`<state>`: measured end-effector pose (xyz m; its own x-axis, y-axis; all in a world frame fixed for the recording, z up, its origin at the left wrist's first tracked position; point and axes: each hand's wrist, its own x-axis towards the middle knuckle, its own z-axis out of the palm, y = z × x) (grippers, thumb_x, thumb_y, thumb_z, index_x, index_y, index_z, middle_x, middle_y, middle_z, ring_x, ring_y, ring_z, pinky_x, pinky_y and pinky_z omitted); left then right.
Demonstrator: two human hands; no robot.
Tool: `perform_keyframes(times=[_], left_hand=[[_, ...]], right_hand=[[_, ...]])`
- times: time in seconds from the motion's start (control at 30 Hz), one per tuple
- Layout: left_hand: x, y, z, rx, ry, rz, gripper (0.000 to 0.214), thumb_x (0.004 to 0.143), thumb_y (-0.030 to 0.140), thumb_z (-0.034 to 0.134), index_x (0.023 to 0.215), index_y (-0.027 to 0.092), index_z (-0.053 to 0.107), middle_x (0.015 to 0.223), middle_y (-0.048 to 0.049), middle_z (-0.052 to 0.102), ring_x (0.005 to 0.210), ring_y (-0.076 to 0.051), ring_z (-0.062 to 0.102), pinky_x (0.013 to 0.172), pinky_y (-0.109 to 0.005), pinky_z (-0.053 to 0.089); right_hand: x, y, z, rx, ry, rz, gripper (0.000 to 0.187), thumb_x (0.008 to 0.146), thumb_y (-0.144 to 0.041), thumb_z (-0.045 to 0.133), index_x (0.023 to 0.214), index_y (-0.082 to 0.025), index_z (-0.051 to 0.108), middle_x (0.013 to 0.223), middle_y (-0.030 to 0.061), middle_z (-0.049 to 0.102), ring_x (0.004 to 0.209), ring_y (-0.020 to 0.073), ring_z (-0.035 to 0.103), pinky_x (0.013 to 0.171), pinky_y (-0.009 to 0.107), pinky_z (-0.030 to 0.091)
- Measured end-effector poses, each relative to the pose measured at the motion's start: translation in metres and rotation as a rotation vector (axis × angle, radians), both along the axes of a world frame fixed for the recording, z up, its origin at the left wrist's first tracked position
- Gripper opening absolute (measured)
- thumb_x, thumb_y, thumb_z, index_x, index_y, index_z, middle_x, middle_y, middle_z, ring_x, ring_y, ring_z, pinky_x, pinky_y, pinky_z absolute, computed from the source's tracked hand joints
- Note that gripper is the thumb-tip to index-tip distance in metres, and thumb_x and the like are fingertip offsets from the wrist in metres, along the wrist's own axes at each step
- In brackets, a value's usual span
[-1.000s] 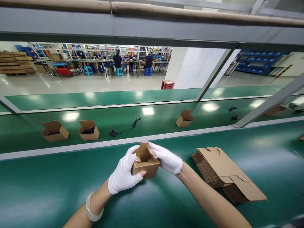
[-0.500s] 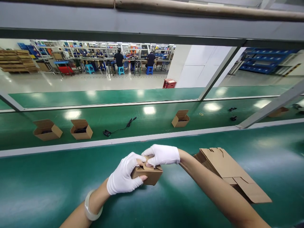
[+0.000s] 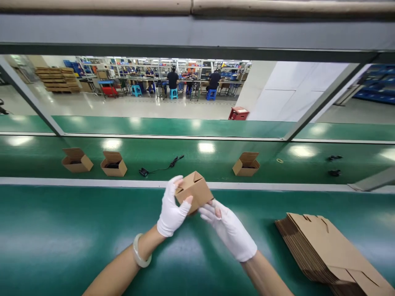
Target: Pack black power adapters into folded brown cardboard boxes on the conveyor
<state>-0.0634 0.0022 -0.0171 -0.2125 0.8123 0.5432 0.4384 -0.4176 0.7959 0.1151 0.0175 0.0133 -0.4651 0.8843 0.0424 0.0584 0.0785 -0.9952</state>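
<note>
A small brown cardboard box (image 3: 197,194), tilted, is raised over the green work surface near the middle of the view. My left hand (image 3: 173,209), in a white glove with bare fingertips showing, grips the box by its left side, thumb across the near face. My right hand (image 3: 230,228), gloved the same way, is at the lower right corner of the box with its fingers stretched out. Its fingertips reach the box's underside; whether they press on it I cannot tell. A stack of flat cardboard box blanks (image 3: 333,250) lies to the right of my right hand.
Beyond a white ledge (image 3: 92,182), a green belt (image 3: 160,144) carries open boxes (image 3: 114,164), a black cabled adapter (image 3: 143,172), a yellowish ring (image 3: 279,160) and small black parts (image 3: 334,173). Metal posts (image 3: 327,100) rise behind. People sit at distant benches.
The box has been lifted and turned in my left hand. My right hand has moved from the box's top to its lower right corner. The view has shifted.
</note>
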Motion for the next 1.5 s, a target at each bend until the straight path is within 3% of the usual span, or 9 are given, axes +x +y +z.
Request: perform_keyframes(times=[0.13,0.37,0.6,0.83,0.97,1.1,1.2,1.33,1.5], left_hand=[[-0.033,0.017,-0.009,-0.175,0.304,-0.174,0.077,0.069,0.044,0.066,0.136,0.028,0.032,0.142,-0.0074,0.04,0.129,-0.028,0.04,0.105,-0.039,0.037],[-0.209,0.07,-0.01,-0.561,0.406,0.286,0.07,0.06,0.026,0.065,0.125,0.008,0.046,0.138,-0.0204,0.042,0.131,-0.042,0.028,0.107,-0.053,0.023],[-0.257,0.078,-0.02,-0.739,0.462,0.167,0.036,0.053,0.028,0.063,0.087,0.016,0.066,0.093,-0.008,0.07,0.093,-0.028,0.061,0.087,-0.035,0.045],[-0.25,0.068,0.008,-0.563,0.365,0.153,0.041,0.059,0.046,0.067,0.083,0.013,0.061,0.082,-0.0078,0.066,0.08,-0.026,0.061,0.074,-0.036,0.049],[-0.212,0.074,0.045,-0.37,0.273,0.105,0.043,0.064,0.05,0.067,0.088,0.016,0.057,0.091,-0.006,0.064,0.088,-0.022,0.061,0.079,-0.033,0.048],[-0.146,0.072,0.084,0.012,-0.191,-0.169,0.041,0.059,0.041,0.077,0.086,0.019,0.056,0.092,-0.0046,0.065,0.091,-0.022,0.063,0.083,-0.035,0.049],[-0.098,0.061,0.102,0.163,-0.547,-0.422,0.042,0.059,0.039,0.079,0.089,0.022,0.055,0.099,-0.0043,0.066,0.099,-0.025,0.064,0.087,-0.04,0.048],[-0.057,0.042,0.109,0.169,-0.781,-0.538,0.039,0.061,0.036,0.078,0.092,0.026,0.057,0.098,-0.001,0.069,0.1,-0.025,0.065,0.087,-0.038,0.05],[-0.048,0.031,0.113,0.219,-1.015,-0.462,0.023,0.076,0.037,0.062,0.093,0.022,0.062,0.103,-0.004,0.068,0.105,-0.023,0.061,0.072,-0.027,0.051]], right_hand=[[0.012,0.012,-0.001,0.053,-0.131,-0.169,0.043,0.084,-0.05,0.038,0.116,-0.025,0.051,0.112,0.0102,0.062,0.093,0.0276,0.061,0.071,0.037,0.051],[0.063,0.043,-0.002,0.463,-1.305,0.036,0.039,0.077,-0.015,0.04,0.103,-0.022,0.068,0.089,0.0108,0.07,0.082,0.0287,0.065,0.075,0.04,0.046],[0.057,0.062,-0.016,0.258,-1.378,0.26,0.044,0.077,-0.018,0.045,0.118,-0.019,0.061,0.101,0.0143,0.069,0.09,0.0314,0.065,0.072,0.037,0.046],[0.038,0.034,0.015,0.615,-1.399,-0.129,0.028,0.086,-0.023,0.038,0.087,-0.019,0.066,0.072,0.0077,0.068,0.063,0.0226,0.064,0.056,0.031,0.041],[-0.007,0.032,0.019,0.658,-1.01,-0.018,0.023,0.084,-0.027,0.046,0.099,-0.02,0.063,0.091,0.0057,0.07,0.075,0.0202,0.064,0.066,0.031,0.045],[-0.066,0.041,0.01,0.509,-0.684,0.06,0.062,0.071,-0.032,0.064,0.129,-0.015,0.046,0.128,0.0143,0.052,0.078,0.0175,0.06,0.072,0.032,0.047],[-0.103,0.031,0.003,0.249,-0.432,0.179,0.081,0.062,-0.032,0.072,0.133,-0.013,0.039,0.106,0.011,0.062,0.067,0.0151,0.057,0.066,0.031,0.047],[-0.116,0.001,-0.001,-0.056,-0.031,0.252,0.048,0.068,-0.028,0.063,0.113,-0.013,0.053,0.082,0.0031,0.062,0.059,0.0111,0.05,0.06,0.027,0.044],[-0.069,-0.014,0.013,-0.018,0.109,0.165,0.02,0.074,-0.031,0.056,0.088,-0.018,0.058,0.077,0.0001,0.057,0.058,0.0097,0.046,0.056,0.024,0.041]])
